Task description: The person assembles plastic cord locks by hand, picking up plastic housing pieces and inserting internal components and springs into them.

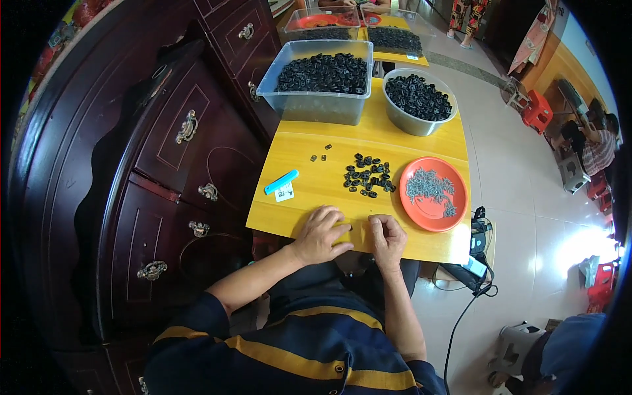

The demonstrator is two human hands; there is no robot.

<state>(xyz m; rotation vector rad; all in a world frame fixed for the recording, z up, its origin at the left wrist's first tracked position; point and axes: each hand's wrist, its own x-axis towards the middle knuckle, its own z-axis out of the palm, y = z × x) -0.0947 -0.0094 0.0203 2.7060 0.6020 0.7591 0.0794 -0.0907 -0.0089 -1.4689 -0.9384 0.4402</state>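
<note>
At the near edge of the yellow table, my left hand rests palm down, its fingers bent but apart, with a tiny dark piece by the fingertips. Beside it, my right hand is curled with thumb against forefinger; whatever it may pinch is hidden. Beyond the hands lies a loose group of small black oval pieces. To their right, an orange-red plate carries a heap of small silvery metal parts. A few dark pieces sit apart, farther left.
A blue-handled tool lies on a white card at left. Behind stand a clear bin and a round tub, both full of black pieces. A dark wooden cabinet flanks the table. People sit on stools at right.
</note>
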